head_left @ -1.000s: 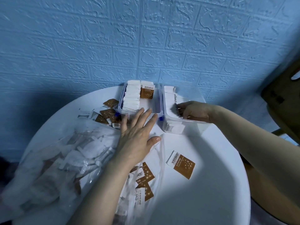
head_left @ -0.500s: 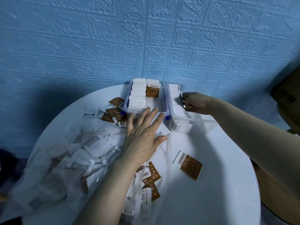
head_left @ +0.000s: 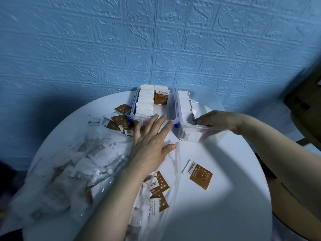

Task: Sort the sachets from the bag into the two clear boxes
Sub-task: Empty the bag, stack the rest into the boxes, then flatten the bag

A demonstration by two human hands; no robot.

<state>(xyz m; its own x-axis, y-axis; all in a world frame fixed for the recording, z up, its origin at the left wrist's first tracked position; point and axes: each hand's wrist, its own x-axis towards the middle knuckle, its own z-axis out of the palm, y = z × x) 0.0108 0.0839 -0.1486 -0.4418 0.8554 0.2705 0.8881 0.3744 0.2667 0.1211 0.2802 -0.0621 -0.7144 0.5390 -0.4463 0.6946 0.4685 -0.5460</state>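
Right hand [head_left: 220, 121] drawn nearer, fingers [head_left: 199, 121] seemingly touching sachets [head_left: 188, 110]

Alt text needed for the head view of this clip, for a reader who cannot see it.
A left hand lies flat, fingers spread, on a clear bag of sachets on a round white table, while the right hand reaches into the right clear box beside the left clear box.
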